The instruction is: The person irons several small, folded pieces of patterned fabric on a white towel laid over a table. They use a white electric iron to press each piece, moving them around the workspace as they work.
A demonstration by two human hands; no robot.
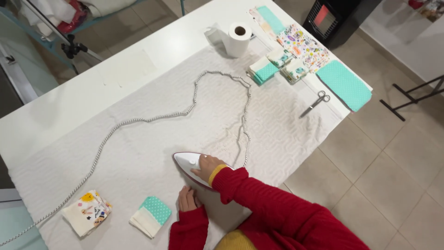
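Note:
My right hand (pixel 208 167) grips a white and dark red iron (pixel 188 163) that rests flat on the white padded cover (pixel 152 139) of the table. Its braided grey cord (pixel 152 119) loops across the cover and runs off to the lower left. My left hand (pixel 187 199) lies flat on the cover just below the iron's tip, fingers together, holding nothing. Whatever fabric lies under the iron is hidden. A small folded teal dotted and cream stack (pixel 150 215) lies to the left of my left hand.
A printed fabric stack (pixel 87 213) lies at the lower left. At the far end stand a paper roll (pixel 238 40), folded fabric stacks (pixel 277 67), a printed sheet (pixel 303 46), a teal dotted piece (pixel 344 85) and scissors (pixel 315 103). A black heater (pixel 333 18) stands on the tiled floor.

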